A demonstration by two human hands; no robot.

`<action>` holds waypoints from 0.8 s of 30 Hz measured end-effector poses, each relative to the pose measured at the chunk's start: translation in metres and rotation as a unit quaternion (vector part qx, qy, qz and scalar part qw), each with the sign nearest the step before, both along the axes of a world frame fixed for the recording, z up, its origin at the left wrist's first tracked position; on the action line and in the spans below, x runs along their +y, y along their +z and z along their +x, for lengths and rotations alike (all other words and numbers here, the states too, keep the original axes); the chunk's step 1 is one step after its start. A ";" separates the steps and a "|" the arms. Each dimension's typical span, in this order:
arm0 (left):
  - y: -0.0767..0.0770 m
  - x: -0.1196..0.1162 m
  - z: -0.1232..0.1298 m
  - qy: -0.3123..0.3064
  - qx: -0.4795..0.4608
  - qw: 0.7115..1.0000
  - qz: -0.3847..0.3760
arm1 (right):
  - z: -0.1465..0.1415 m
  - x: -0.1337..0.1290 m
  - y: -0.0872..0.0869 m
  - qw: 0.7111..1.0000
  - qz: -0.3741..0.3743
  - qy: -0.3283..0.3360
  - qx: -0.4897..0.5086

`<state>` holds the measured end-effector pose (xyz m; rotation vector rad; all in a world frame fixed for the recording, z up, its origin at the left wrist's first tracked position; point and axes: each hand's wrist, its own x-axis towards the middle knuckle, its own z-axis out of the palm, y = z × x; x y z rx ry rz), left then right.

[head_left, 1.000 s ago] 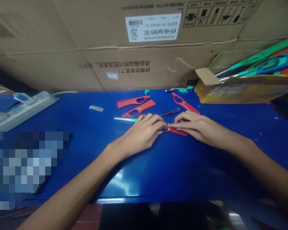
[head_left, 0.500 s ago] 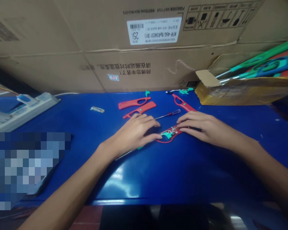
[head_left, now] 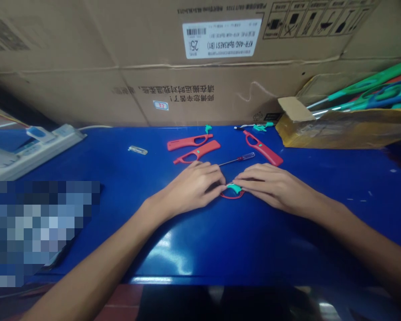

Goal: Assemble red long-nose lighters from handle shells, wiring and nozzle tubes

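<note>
A red stick-lighter half-shell lies on the blue table, mostly covered by my hands. A green trigger and a bit of white wire show in its loop. My left hand has its fingers pinched at the shell's left end. From the other side, the fingers of my right hand press together over the shell's handle part, hiding it. Just behind my hands lies a screwdriver with a clear purple handle. Other red lighter shell halves rest beyond it, one toward the right.
A large cardboard box walls off the back. At right, an open carton holds several long lighters. A power strip and a blurred-out area are at left. A clear plastic piece and green parts with wire lie farther back.
My right hand has moved left, closer to my left hand, now covering the shell's inner parts. My left fingers have closed in, and the metal rod under that hand no longer shows.
</note>
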<state>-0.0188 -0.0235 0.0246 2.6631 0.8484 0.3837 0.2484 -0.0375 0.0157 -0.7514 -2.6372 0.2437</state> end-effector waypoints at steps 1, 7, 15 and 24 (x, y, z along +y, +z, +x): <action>0.000 0.000 0.000 0.003 0.000 1.000 -0.001 | 0.000 0.000 -0.001 1.000 0.003 -0.004 -0.006; -0.003 -0.001 0.001 0.006 -0.007 1.000 -0.006 | -0.003 -0.002 -0.002 1.000 0.000 -0.014 -0.022; -0.005 -0.001 0.001 -0.015 -0.016 1.000 0.005 | -0.003 -0.003 -0.004 1.000 0.003 -0.017 -0.003; -0.004 -0.002 0.000 -0.012 0.006 0.997 0.078 | -0.004 -0.005 0.000 0.999 -0.012 -0.048 -0.015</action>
